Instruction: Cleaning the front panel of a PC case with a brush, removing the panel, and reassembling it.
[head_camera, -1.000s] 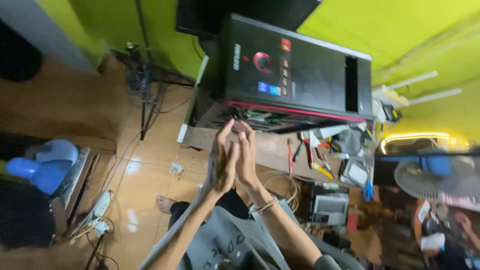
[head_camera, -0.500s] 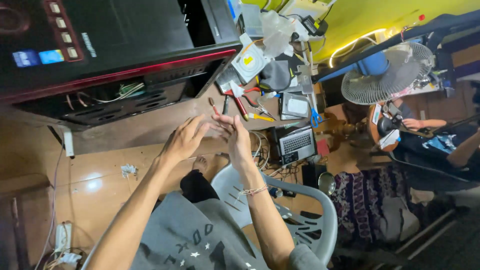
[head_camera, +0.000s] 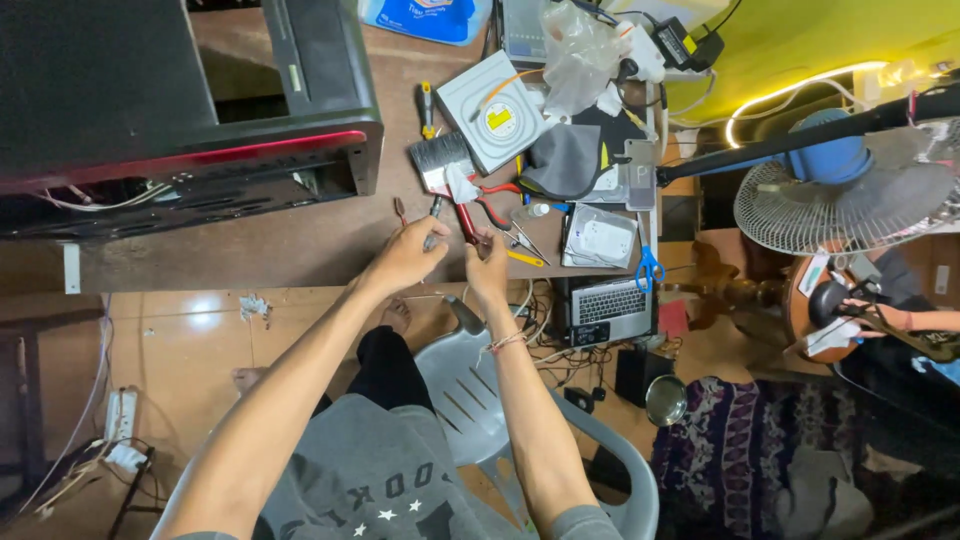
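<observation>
Cluttered brown counter (head_camera: 250, 240), seen from above; black computer case (head_camera: 150, 90) at upper left of frame, flat paintbrush (head_camera: 440, 160) and grey optical drive (head_camera: 495, 110) at upper centre, standing fan (head_camera: 850, 195) at right. Left hand (head_camera: 405, 258) at frame centre, fingers curled around a thin metal tool (head_camera: 432, 222). Right hand (head_camera: 488, 268) just beside, fingers closed on a red-handled screwdriver (head_camera: 466, 222) above the counter edge. Grey plastic chair (head_camera: 480, 400) below.

hands (head_camera: 445, 258) now apart, on tools (head_camera: 470, 222)
</observation>
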